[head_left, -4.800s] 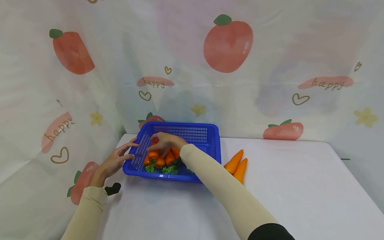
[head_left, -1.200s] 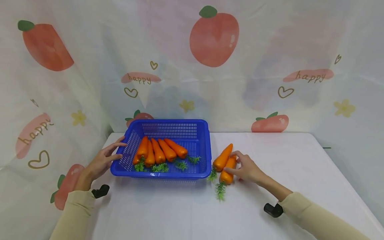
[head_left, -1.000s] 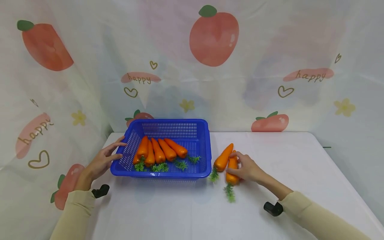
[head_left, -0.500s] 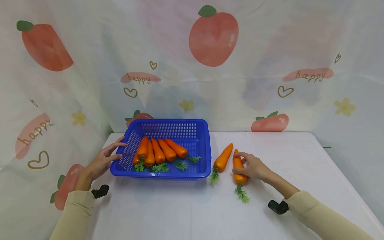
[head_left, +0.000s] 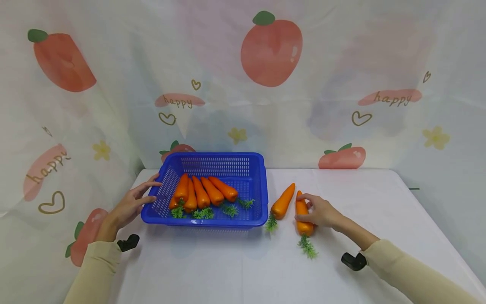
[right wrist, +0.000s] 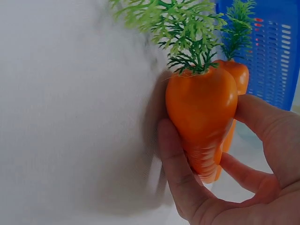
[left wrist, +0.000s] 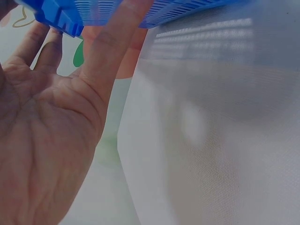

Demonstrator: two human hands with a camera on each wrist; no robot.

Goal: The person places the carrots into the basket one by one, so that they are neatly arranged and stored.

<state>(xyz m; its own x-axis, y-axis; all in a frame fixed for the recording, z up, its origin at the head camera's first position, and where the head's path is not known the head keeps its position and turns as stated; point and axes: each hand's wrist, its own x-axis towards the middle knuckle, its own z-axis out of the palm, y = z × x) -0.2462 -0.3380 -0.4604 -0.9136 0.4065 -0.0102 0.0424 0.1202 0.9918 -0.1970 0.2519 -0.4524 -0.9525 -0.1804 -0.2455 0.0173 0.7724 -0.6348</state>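
A blue plastic basket [head_left: 203,222] holds several orange carrots [head_left: 201,192] with green leafy tops, lying side by side toward its left. My left hand [head_left: 130,207] rests on the basket's left rim, fingers and thumb fairly straight; its palm shows in the left wrist view. To the right of the basket lies a loose carrot [head_left: 282,202], tip pointing away. Right beside it, my right hand [head_left: 322,212] grips another carrot [right wrist: 201,105] between thumb and fingers. Its leafy top [right wrist: 187,33] points toward me. Whether this carrot touches the cloth cannot be told.
A white cloth [head_left: 212,270] covers the table, which meets a fruit-printed curtain [head_left: 303,126] at the back and left. The loose carrot stands between the basket and my right hand.
My right hand came out of the basket to the two carrots outside it, then moved one rightward, opening a gap between them. In the last half second little moved. My left hand stayed at the rim.
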